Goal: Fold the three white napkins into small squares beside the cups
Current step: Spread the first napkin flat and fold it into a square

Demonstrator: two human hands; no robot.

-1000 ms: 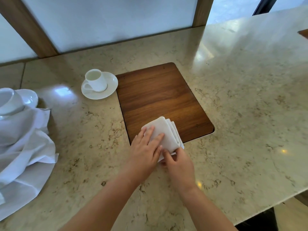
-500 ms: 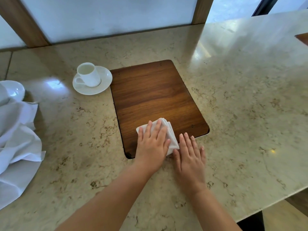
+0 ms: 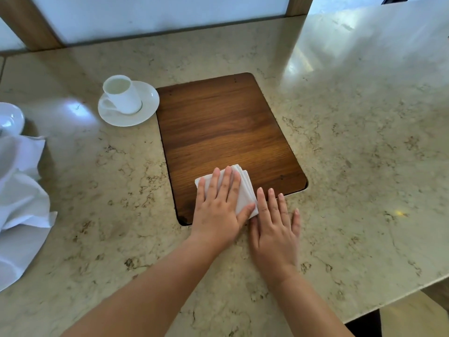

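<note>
Marble counter [image 3: 352,166], wood board [image 3: 226,132] inset at centre. Loose white cloth pile [image 3: 21,210] at left edge, well apart from board. Cup [image 3: 122,94] upright on saucer [image 3: 145,110], just beside board's far left corner. Folded napkin [image 3: 244,190] on board's near edge. Left hand [image 3: 218,207] flat on napkin, fingers slightly spread, pressing. Right hand [image 3: 274,227] flat on counter, touching napkin's right edge, fingers spread, nothing gripped.

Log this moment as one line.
step: pressing fold | left hand: flat on napkin | right hand: flat beside napkin | napkin: on board
</note>
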